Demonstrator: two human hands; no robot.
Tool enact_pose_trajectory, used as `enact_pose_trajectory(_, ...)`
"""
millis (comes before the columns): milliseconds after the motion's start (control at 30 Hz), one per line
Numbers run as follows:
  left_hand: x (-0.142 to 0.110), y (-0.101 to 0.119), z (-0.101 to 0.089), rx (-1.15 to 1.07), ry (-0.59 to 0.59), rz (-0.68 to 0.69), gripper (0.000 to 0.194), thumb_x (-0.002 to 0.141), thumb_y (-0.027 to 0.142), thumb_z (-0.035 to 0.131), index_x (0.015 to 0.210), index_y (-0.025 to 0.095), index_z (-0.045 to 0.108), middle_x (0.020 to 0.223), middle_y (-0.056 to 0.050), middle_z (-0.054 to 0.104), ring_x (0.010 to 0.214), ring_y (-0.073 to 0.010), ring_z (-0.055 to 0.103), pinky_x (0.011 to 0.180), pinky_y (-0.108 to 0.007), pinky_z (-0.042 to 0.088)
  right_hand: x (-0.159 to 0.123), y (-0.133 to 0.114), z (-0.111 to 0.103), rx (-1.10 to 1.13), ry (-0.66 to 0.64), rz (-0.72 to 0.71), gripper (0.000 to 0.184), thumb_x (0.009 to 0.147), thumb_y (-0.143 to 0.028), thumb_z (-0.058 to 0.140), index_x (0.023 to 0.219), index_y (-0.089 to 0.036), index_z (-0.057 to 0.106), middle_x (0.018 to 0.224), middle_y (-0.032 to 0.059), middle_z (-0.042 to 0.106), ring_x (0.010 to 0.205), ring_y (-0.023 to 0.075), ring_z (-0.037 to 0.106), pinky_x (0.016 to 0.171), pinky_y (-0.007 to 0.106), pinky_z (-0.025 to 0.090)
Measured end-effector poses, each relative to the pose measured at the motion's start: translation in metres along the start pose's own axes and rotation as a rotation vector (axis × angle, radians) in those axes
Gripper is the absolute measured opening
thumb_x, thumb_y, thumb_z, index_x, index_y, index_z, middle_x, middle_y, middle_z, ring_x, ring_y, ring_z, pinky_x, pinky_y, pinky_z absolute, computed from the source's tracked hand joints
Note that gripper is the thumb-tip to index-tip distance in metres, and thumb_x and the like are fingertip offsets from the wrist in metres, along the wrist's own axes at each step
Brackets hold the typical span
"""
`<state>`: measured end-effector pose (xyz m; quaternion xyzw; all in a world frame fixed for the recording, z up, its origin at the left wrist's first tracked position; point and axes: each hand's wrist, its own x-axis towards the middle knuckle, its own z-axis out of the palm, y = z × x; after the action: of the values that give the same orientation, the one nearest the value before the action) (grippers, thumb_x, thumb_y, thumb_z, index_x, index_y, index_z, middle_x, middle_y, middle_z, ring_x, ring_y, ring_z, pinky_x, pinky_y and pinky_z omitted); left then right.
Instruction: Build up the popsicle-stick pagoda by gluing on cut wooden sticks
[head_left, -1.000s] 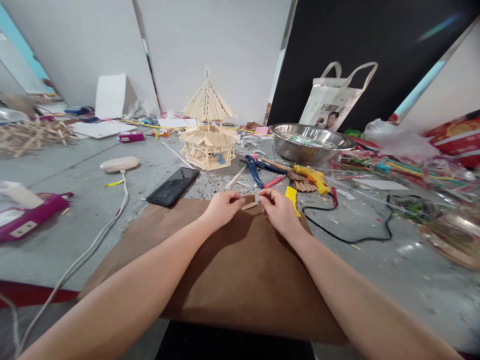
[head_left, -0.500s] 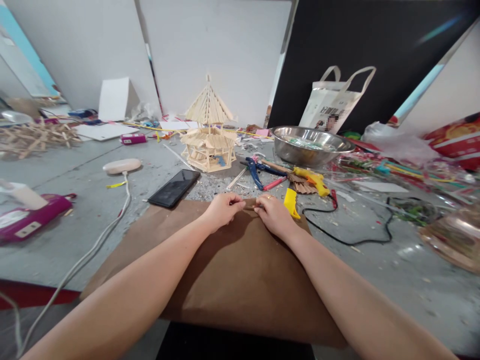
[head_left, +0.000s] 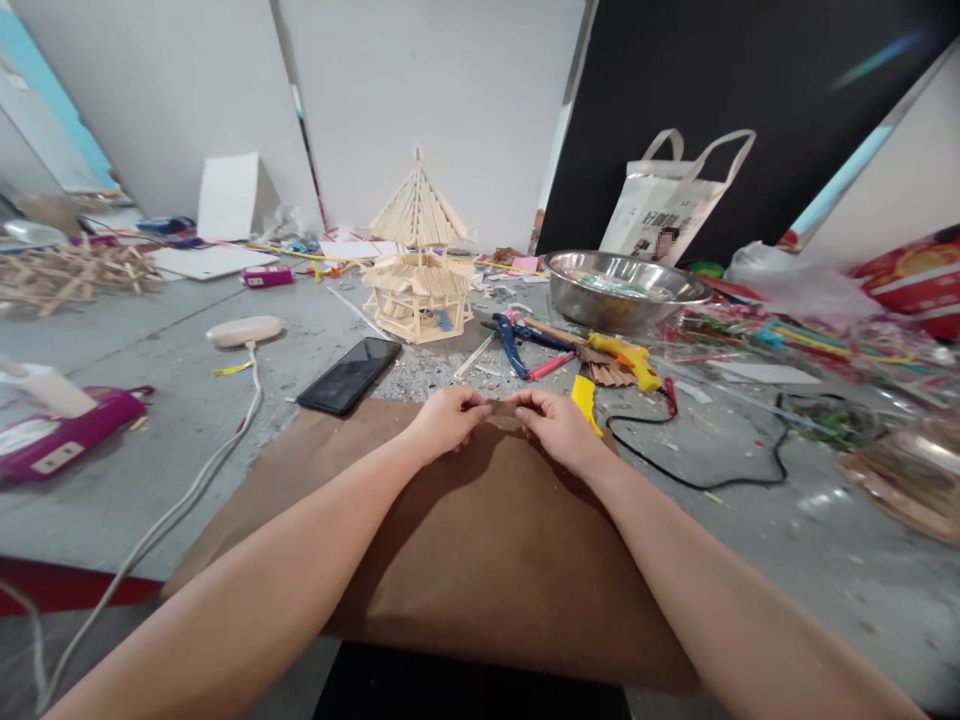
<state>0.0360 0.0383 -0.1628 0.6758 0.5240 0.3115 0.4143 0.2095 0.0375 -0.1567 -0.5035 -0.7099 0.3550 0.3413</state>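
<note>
Nearest, brown paper (head_left: 487, 560) spreads flat beneath both forearms and reaches away to the fingertips. At its far edge, the left hand (head_left: 448, 420) curls with thumb and fingers drawn close together, and the right hand (head_left: 553, 423) mirrors it, a narrow gap between the two. Whether either pinch closes on the paper's edge or on some small piece lying over it, I cannot tell. The step in hand looks like fine fingertip work at that edge, set down on the paper rather than lifted. The next move seems to call for a light, even touch from both sides, with the wrists low and steady so the sheet does not slip. A yellow piece (head_left: 586, 403) lies just right of the right hand, close enough to be brushed by it. Beyond the left hand, to its left, is a phone (head_left: 350, 375); ahead of the gap lie blue pliers (head_left: 511, 350) and a red pen (head_left: 550, 367). Past the right hand rests a yellow glue gun (head_left: 634, 360). Farther off stand a stick-built pavilion (head_left: 418, 290) and a metal bowl (head_left: 622, 305).
</note>
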Motion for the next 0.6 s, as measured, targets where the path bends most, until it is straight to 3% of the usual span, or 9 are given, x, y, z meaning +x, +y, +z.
enact_pose_trajectory(267,-0.0001,0.0024,-0.0002,0.014,0.013,-0.007,0.011,0.075,0.026,0.048,0.070,0.016,0.051,0.036,0.008,0.043,0.028,-0.0070,0.043,0.030,-0.015,0.033,-0.0013,0.0005,-0.0015,-0.026,0.012,-0.065,0.019,0.070,-0.025,0.049,0.082,-0.019,0.062,0.054,-0.0030,0.053,0.051,0.0106,0.047,0.051,0.024,0.037)
enact_pose_trajectory(600,-0.0017,0.0057,-0.0001,-0.092,0.015,-0.008,0.008,0.075,0.023,0.049,0.073,0.015,0.051,0.037,0.009,0.042,0.030,-0.0049,0.042,0.031,-0.013,0.035,-0.0028,-0.0046,-0.0003,0.032,0.013,-0.047,0.018,0.069,-0.023,0.048,0.080,-0.019,0.061,0.053,-0.0036,0.052,0.047,0.0092,0.044,0.047,0.022,0.036)
